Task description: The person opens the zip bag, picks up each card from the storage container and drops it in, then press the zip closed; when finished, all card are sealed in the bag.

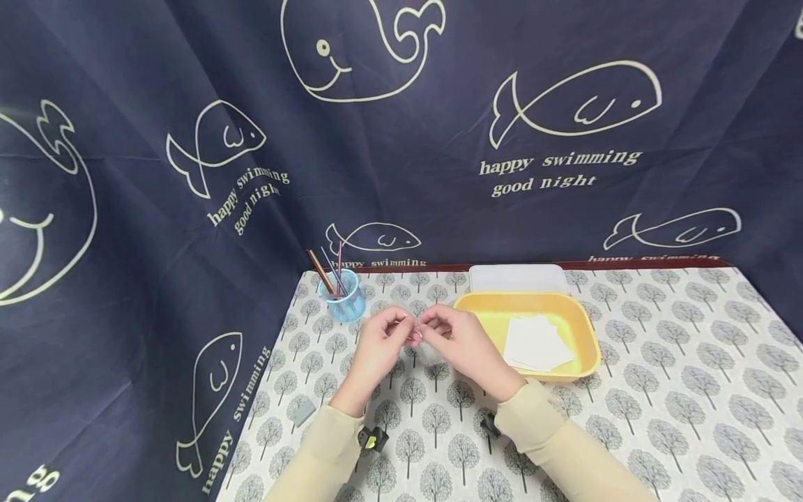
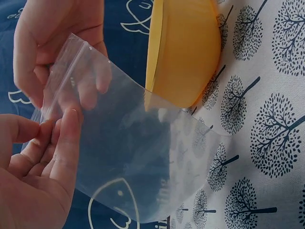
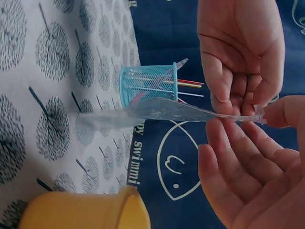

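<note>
A clear zip-lock bag [image 2: 128, 138] hangs from both hands above the table, its zip edge at the top and its body drooping below. My left hand [image 1: 384, 343] pinches the zip edge between thumb and fingers. Beside it, close to touching, my right hand [image 1: 461, 341] holds the same edge with its fingertips. In the right wrist view the bag [image 3: 162, 110] appears nearly edge-on and looks flat, with nothing visible inside.
A yellow tray [image 1: 590, 341] with white sheets [image 1: 536, 345] stands right of the hands, a whitish flat box [image 1: 517, 277] behind it. At back left is a blue mesh cup [image 1: 343, 307] of pens. A small grey block [image 1: 302, 411] lies near the left forearm.
</note>
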`<state>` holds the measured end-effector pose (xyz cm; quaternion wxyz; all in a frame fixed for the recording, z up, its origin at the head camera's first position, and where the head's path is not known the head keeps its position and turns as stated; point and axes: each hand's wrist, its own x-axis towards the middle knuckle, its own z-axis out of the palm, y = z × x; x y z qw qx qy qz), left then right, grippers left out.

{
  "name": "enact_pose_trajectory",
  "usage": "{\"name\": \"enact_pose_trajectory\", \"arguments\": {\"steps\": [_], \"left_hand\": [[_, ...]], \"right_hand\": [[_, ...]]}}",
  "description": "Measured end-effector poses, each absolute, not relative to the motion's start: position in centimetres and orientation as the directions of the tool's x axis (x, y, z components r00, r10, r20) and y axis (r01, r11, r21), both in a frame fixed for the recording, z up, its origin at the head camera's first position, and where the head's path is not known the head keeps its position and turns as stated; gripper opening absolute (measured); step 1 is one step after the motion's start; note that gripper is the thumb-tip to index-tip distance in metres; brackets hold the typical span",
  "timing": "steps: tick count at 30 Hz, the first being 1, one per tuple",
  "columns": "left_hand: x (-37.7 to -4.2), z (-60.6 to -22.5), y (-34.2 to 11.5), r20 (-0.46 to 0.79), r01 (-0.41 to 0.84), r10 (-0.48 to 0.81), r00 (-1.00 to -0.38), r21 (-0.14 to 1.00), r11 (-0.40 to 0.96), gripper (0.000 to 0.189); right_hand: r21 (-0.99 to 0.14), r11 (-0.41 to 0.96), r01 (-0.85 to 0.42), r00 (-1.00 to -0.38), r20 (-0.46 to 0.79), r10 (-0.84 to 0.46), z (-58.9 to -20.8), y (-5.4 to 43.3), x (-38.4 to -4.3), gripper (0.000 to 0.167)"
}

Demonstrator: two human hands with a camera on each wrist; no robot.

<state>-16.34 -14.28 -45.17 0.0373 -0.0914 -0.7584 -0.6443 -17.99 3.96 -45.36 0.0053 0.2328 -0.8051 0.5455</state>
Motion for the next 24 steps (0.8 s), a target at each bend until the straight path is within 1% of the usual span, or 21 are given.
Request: {"name": "enact_pose_trajectory", "arguments": {"steps": [4,8,10,18,24], "left_hand": [[-16.28,-45.30,-14.26,0.183,0.199,0.096,-0.979,0.957,0.213,0.013],[-16.28,-45.43,-14.32,0.183,0.201,0.088,-0.979,0.939,0.279,0.013],[-15.99,-44.89,-14.21,0.185,0.204,0.091,-0.979,0.926,0.318,0.013],[-16.20,-45.45,-14.54,0.203,0.232,0.117,-0.972,0.903,0.362,0.014],[-16.16,-45.23,-14.41,0.220,0.248,0.116,-0.969,0.879,0.408,0.016]], "right_hand": [[-0.830,0.376,-0.413,-0.894,0.290,-0.342,-45.16,3.57,-17.90,0.003],[-0.800,0.421,-0.428,-0.895,0.309,-0.323,-45.00,3.43,-17.87,0.006],[-0.788,0.436,-0.436,-0.893,0.317,-0.320,-44.92,3.40,-17.84,0.008],[-0.750,0.444,-0.490,-0.871,0.398,-0.288,-44.99,3.17,-17.87,0.006],[-0.751,0.437,-0.494,-0.869,0.426,-0.251,-44.88,3.64,-18.30,0.007]]}}
